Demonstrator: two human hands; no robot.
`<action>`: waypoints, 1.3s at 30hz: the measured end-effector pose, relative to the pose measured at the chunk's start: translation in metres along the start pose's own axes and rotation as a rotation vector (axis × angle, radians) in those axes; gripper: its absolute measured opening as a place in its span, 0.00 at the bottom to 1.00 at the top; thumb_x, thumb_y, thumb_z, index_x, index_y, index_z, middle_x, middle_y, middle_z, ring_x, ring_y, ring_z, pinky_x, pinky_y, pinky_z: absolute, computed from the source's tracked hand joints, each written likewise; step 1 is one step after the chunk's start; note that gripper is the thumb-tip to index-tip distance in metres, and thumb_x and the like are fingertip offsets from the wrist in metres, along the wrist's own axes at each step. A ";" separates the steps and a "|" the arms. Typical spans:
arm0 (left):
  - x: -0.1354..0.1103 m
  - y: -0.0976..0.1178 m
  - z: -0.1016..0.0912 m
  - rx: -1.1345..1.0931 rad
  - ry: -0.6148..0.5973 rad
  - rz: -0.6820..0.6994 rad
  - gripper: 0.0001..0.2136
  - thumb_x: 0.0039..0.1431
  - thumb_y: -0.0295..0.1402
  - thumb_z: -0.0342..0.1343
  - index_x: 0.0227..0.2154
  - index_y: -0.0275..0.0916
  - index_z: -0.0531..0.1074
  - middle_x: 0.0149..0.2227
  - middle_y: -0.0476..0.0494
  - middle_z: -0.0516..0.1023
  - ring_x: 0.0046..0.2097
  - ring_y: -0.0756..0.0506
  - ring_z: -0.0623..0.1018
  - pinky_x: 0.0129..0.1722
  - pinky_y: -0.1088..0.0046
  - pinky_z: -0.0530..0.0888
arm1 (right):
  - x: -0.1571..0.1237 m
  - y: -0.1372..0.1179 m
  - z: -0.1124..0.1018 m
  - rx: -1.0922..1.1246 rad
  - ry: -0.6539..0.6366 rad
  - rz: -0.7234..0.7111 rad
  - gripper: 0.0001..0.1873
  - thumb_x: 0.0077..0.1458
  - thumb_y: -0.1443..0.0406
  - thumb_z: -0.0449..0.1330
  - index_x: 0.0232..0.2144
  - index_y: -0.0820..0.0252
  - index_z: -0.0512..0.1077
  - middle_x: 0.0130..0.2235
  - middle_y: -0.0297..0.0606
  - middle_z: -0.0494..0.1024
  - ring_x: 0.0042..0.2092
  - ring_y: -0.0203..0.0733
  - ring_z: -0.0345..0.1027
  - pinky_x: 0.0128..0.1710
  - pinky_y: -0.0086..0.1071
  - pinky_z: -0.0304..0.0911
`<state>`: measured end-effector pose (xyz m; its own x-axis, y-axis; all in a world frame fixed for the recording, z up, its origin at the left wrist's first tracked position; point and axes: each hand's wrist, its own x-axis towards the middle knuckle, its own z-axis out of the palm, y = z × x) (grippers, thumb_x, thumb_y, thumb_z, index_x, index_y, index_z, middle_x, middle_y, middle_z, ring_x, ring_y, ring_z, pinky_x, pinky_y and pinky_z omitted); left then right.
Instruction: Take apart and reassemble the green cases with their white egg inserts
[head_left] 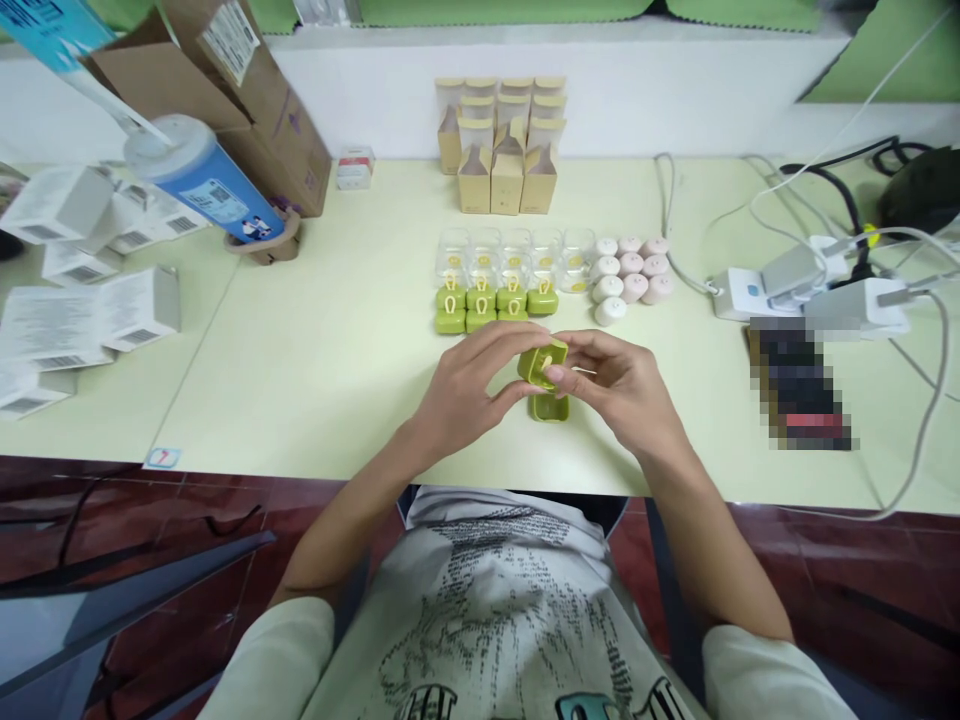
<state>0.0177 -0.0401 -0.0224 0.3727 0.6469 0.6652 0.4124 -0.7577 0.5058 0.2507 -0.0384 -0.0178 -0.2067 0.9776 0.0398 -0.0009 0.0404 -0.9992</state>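
My left hand (469,390) and my right hand (611,385) meet over the pale green table (300,370), both gripping a small green plastic case (541,362) tilted up between the fingertips. A matching green piece (549,407) lies on the table just beneath it. Behind them stand rows of the same green cases (487,305), several clear plastic lids (517,255), and several round white and pink pieces (630,275).
Tan cardboard boxes (501,150) are stacked at the back wall. White cartons (82,300) lie at the left beside a brown shipping box (247,90) and a blue bottle (202,180). A power strip with chargers and cables (810,290) sits at the right.
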 end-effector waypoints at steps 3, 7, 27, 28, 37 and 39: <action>0.000 0.000 0.001 -0.017 -0.035 0.000 0.15 0.79 0.37 0.66 0.64 0.45 0.80 0.62 0.39 0.89 0.64 0.40 0.88 0.66 0.54 0.85 | 0.003 0.004 -0.001 0.094 -0.044 0.049 0.32 0.46 0.47 0.89 0.46 0.53 0.84 0.38 0.34 0.87 0.36 0.41 0.81 0.38 0.35 0.82; 0.002 -0.001 -0.001 -0.066 -0.054 -0.002 0.16 0.79 0.40 0.67 0.64 0.46 0.80 0.62 0.39 0.89 0.64 0.40 0.88 0.66 0.54 0.85 | 0.004 0.005 -0.001 0.144 -0.043 0.066 0.30 0.44 0.50 0.90 0.43 0.53 0.83 0.39 0.35 0.88 0.37 0.41 0.82 0.38 0.35 0.81; 0.007 0.003 0.008 -0.531 -0.183 -0.596 0.29 0.77 0.65 0.57 0.35 0.42 0.71 0.34 0.48 0.80 0.35 0.48 0.78 0.36 0.70 0.73 | 0.006 0.016 0.013 0.158 -0.061 0.081 0.32 0.47 0.43 0.87 0.42 0.51 0.78 0.34 0.31 0.84 0.29 0.40 0.76 0.28 0.35 0.73; 0.007 0.003 0.008 -0.544 -0.163 -0.589 0.29 0.76 0.65 0.59 0.34 0.42 0.71 0.33 0.48 0.80 0.35 0.48 0.78 0.36 0.71 0.73 | 0.006 0.016 0.014 0.175 -0.066 0.080 0.32 0.47 0.44 0.87 0.42 0.51 0.78 0.35 0.31 0.84 0.28 0.39 0.75 0.27 0.34 0.73; 0.011 -0.004 0.003 -0.490 -0.069 -0.602 0.30 0.73 0.64 0.64 0.30 0.41 0.74 0.29 0.50 0.75 0.32 0.49 0.72 0.34 0.69 0.69 | 0.002 0.009 0.017 0.216 -0.112 0.090 0.32 0.49 0.45 0.87 0.42 0.53 0.78 0.36 0.33 0.86 0.29 0.38 0.77 0.28 0.33 0.76; 0.012 -0.005 0.003 -0.451 -0.028 -0.596 0.29 0.73 0.63 0.64 0.30 0.40 0.76 0.29 0.50 0.77 0.32 0.49 0.73 0.34 0.70 0.69 | 0.001 0.005 0.015 0.202 -0.133 0.078 0.32 0.50 0.45 0.87 0.44 0.52 0.78 0.36 0.32 0.85 0.29 0.38 0.77 0.29 0.33 0.76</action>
<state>0.0228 -0.0287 -0.0190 0.2164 0.9563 0.1968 0.1723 -0.2359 0.9564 0.2357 -0.0402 -0.0228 -0.3407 0.9398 -0.0250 -0.1729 -0.0888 -0.9809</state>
